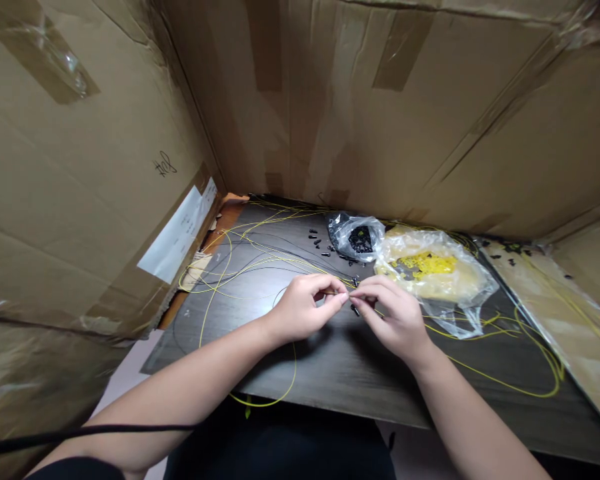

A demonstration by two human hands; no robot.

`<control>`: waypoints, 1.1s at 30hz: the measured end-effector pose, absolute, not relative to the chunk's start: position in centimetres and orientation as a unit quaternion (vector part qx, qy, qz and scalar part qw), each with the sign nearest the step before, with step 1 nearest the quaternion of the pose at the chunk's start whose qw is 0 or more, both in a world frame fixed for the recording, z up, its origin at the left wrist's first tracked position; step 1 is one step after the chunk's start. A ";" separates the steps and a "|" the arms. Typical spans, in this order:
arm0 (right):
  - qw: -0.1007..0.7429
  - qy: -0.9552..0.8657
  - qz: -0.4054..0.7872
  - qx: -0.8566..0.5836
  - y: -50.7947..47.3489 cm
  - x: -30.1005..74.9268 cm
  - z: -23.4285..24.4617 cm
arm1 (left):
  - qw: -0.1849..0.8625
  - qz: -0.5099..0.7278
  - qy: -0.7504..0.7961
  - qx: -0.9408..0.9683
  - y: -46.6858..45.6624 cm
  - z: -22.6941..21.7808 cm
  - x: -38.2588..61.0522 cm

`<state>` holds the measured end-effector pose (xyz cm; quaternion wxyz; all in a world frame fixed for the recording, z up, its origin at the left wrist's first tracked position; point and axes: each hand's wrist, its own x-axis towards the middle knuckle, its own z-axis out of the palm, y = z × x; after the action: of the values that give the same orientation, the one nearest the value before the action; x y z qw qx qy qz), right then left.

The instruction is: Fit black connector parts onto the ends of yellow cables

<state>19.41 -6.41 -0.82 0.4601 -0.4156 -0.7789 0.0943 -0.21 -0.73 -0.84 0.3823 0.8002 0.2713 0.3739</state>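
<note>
Over the counter [305, 377], the left hand [305, 307] and right hand [397, 320] nearly meet, fingers pinched narrow on a thin strand [349, 297], which lies between their tips. Beyond, a clear bag [473, 290] holds yellow pieces [433, 265]; farther back, a smaller bag [341, 230] holds black pieces [360, 241].

Pale glare on the dark tabletop [245, 311], soft shadows, wide-angle edge distortion.

On the flat dark wood-grain tabletop [300, 377], see at twelve o'clock a crumpled clear plastic bag [337, 230] of small black pieces [361, 241]; at two, a wider clear bag [467, 283] of small yellow pieces [430, 264]; at ten, thin looped yellow wires [229, 253].
</note>
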 end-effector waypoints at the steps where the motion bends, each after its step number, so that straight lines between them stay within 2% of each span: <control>1: 0.459 -0.778 0.097 -0.418 -6.4 19.4 -0.8 | 0.378 0.373 0.270 0.803 -0.7 -0.8 -0.2; 6: 0.451 -0.776 0.109 -0.427 -6.4 19.4 -1.0 | 0.330 0.368 0.256 0.831 -0.7 -0.8 -0.3; 14: 0.435 -0.779 0.115 -0.437 -6.2 19.3 -1.3 | 0.150 0.406 0.191 0.881 -0.6 -1.8 -0.6; 18: 0.430 -0.773 0.110 -0.453 -6.2 19.2 -1.4 | 0.096 0.393 0.194 0.894 -0.4 -2.1 -0.6; 25: 0.433 -0.768 0.099 -0.462 -6.2 19.0 -1.8 | 0.072 0.378 0.214 0.898 -0.4 -1.7 -0.5; 33: 0.454 -0.759 0.053 -0.464 -6.2 18.4 -2.1 | 0.140 0.377 0.248 0.881 -0.5 -1.7 -0.5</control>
<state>18.35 -6.22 -2.14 0.4544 -0.4641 -0.7585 0.0527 -0.48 -0.50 -1.70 0.1399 0.8813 0.2478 0.3773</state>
